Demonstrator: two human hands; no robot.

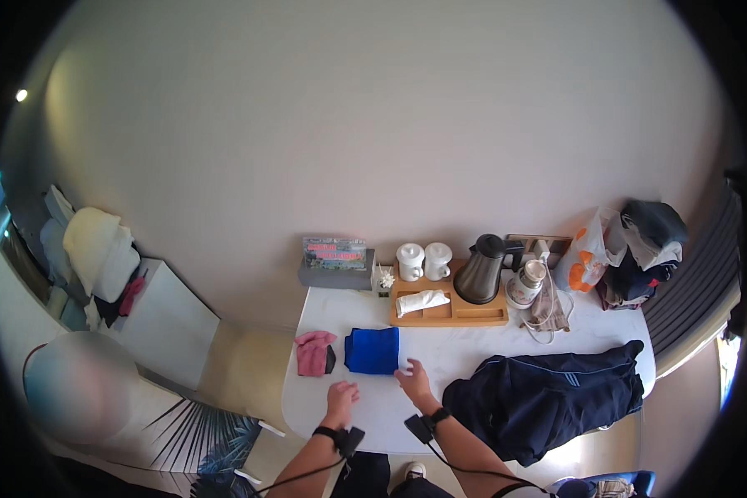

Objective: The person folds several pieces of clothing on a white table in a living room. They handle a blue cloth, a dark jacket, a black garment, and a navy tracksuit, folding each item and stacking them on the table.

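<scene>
A folded blue cloth [372, 351] lies on the white marble-patterned table [324, 411], and a small folded pink cloth [314, 353] with a dark piece at its edge lies to its left. My left hand [342, 398] is over the table just below the blue cloth, fingers curled, with nothing seen in it. At the blue cloth's lower right corner is my right hand [416, 381], its fingers apart and holding nothing; whether it touches the cloth I cannot tell. To the right, a dark navy garment [535, 392] is spread out, partly over the table's front edge.
Along the wall stand a grey box [333, 277], a wooden tray [451, 321] with white lidded mugs [437, 261] and a metal kettle [480, 274], a floral bottle [526, 283], a plastic bag [585, 261] and stacked clothes [647, 255]. Cables run from my wrists.
</scene>
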